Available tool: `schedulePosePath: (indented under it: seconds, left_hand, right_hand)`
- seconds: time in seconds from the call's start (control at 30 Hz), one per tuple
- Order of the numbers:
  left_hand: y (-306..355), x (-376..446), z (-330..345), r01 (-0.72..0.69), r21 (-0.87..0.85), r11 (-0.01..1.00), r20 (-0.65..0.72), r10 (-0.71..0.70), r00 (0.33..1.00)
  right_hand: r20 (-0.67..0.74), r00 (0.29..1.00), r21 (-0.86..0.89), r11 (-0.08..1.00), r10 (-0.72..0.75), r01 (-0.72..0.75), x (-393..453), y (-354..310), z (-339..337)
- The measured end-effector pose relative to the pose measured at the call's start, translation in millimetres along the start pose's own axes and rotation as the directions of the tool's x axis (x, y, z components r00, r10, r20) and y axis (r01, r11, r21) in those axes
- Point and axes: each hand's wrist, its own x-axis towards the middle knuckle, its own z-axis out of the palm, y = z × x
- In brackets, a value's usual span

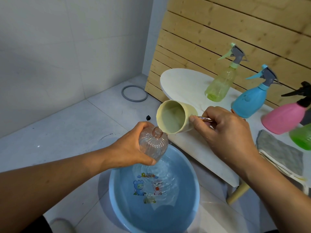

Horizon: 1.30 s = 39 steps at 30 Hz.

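My left hand point(133, 147) grips a clear ribbed bottle point(154, 142) without a cap, held tilted above the blue basin point(116, 195). My right hand point(227, 130) holds a cream cup point(173, 116) by its metal handle. The cup is tipped on its side, its lower rim touching the bottle's open neck. Rippling water fills the basin, which has cartoon prints on its bottom.
A white oval table point(185, 84) carries a green spray bottle point(220, 83), a blue one point(249, 101), a pink one point(284, 116), another green one point(301, 137) and a grey cloth point(282, 153). Wooden slats stand behind. A grey ring point(134, 93) and a small black cap point(148, 117) lie on the tiled floor.
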Motion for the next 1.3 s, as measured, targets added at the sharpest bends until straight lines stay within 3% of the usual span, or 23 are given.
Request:
schedulePosePath:
  seconds: [1.3]
  left_hand:
    - [3.0,-1.2,2.3,0.010,-0.007,1.000,0.002,-0.010,1.000]
  right_hand:
    - [-0.053,0.996,-0.077,0.995,-0.071,0.066,-0.6,3.8,2.5]
